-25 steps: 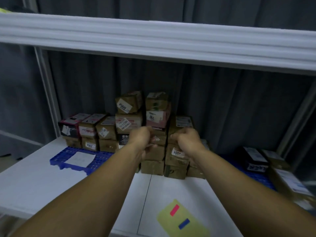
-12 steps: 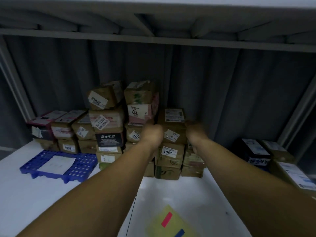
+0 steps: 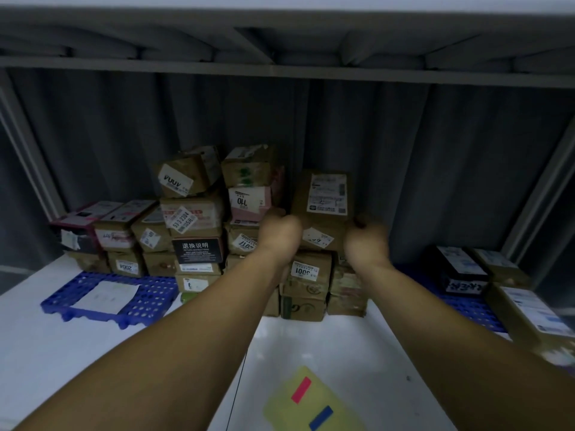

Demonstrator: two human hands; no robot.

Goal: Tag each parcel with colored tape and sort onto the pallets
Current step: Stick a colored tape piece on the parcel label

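A brown cardboard parcel [image 3: 323, 209] with a white shipping label sits on top of the right column of the parcel stack [image 3: 199, 231] at the back of the white table. My left hand [image 3: 280, 233] grips its left side and my right hand [image 3: 365, 241] grips its right side. The fingertips are hidden behind the box. A yellow card [image 3: 298, 409] lies near the front edge with a red tape strip [image 3: 301, 389] and a blue tape strip [image 3: 321, 417] stuck on it.
A blue pallet [image 3: 149, 303] at the left holds a white sheet [image 3: 107, 296] and several parcels behind it. Another blue pallet [image 3: 469, 309] at the right carries dark and brown boxes [image 3: 460, 269]. A grey shelf beam [image 3: 280, 70] runs overhead; a grey curtain [image 3: 435, 169] hangs behind.
Both hands have reached farther in and up to the top parcel of the right column and closed on its sides. The view dropped below the upper shelf and moved closer.
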